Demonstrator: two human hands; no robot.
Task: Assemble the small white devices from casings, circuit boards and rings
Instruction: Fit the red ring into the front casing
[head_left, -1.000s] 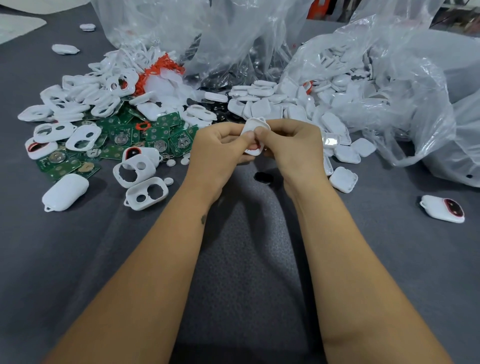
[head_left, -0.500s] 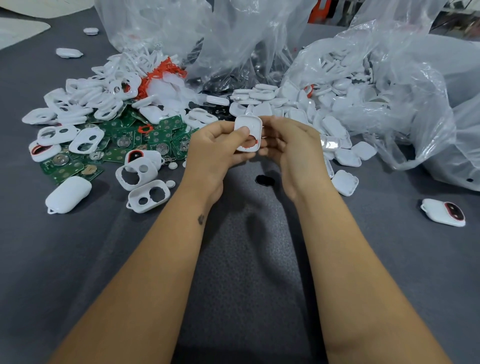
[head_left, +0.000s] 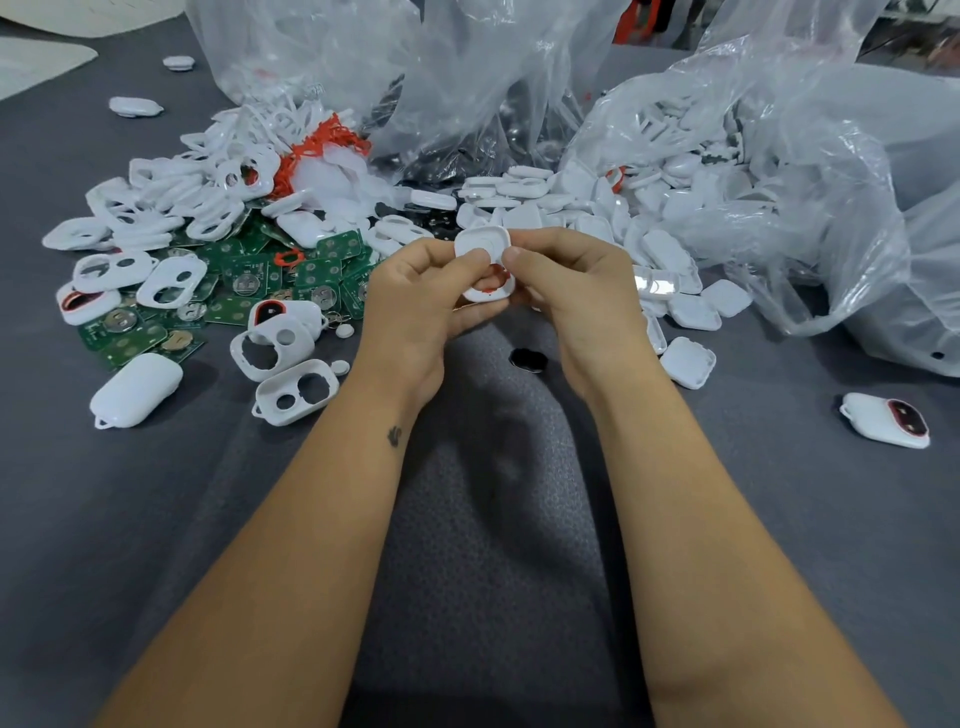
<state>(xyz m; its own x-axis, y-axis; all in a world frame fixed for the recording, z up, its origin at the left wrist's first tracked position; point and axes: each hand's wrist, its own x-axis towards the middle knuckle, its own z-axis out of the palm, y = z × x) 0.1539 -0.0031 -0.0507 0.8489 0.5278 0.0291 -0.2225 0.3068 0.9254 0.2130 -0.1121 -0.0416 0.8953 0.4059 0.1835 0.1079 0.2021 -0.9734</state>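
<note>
Both hands hold one small white casing (head_left: 485, 244) upright above the grey table, a red ring showing at its lower part. My left hand (head_left: 415, 306) grips its left side with the thumb on its face. My right hand (head_left: 576, 296) pinches its right edge. To the left lie green circuit boards (head_left: 244, 280), white casing frames (head_left: 171, 280) and a heap of red rings (head_left: 317, 145). White casing lids (head_left: 685, 358) spill from a bag on the right.
Clear plastic bags (head_left: 779, 171) full of parts stand at the back and right. A finished device (head_left: 885, 420) lies at the right, a closed white casing (head_left: 136, 389) at the left. A small black part (head_left: 529, 358) sits under my hands on the grey cloth (head_left: 493, 519).
The casing has turned from edge-on to face me, and my thumbs have shifted onto its face and edge. The hands stay in the same spot.
</note>
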